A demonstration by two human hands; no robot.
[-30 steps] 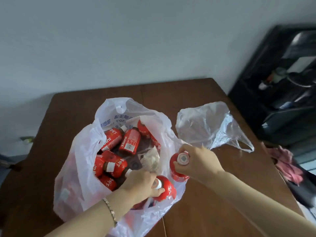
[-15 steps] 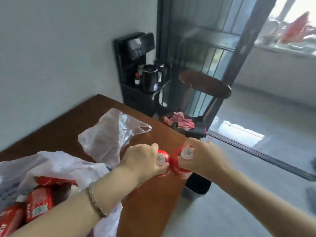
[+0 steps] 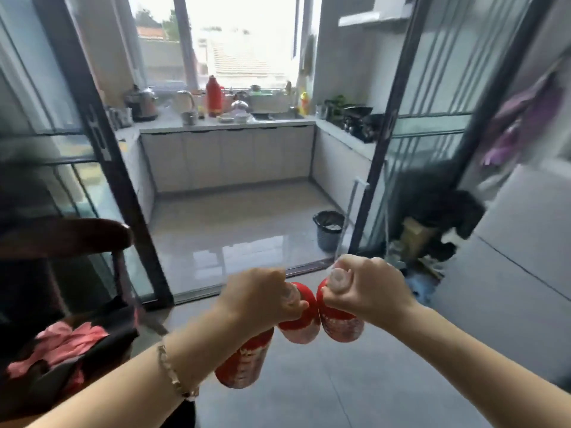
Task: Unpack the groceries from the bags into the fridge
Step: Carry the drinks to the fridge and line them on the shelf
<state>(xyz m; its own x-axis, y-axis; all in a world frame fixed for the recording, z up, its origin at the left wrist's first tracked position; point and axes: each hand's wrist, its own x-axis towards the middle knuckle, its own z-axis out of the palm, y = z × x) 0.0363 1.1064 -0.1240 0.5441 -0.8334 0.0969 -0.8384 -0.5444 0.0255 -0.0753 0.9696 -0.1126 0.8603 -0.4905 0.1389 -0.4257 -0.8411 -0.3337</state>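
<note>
My left hand (image 3: 262, 299) is closed over the caps of two red-labelled bottles: one (image 3: 242, 362) hangs low under my wrist, the other (image 3: 299, 319) sits just right of my fingers. My right hand (image 3: 366, 288) grips a third red bottle (image 3: 340, 324) by its white cap. All three hang in the air over the grey floor, almost touching. The bags and the table are out of view. A tall grey panelled surface (image 3: 522, 242) stands at the right; I cannot tell whether it is the fridge.
A dark wooden chair (image 3: 61, 236) with pink cloth (image 3: 61, 344) on its seat stands at the left. Ahead, black-framed sliding glass doors (image 3: 102, 143) open onto a kitchen with a cluttered counter (image 3: 228, 122). A grey bin (image 3: 329, 230) and floor clutter (image 3: 423, 239) sit near the right door frame.
My view has swung right, from the table and bags to the kitchen doorway. Both hands lifted bottles out of the bag and carry them in front of me.
</note>
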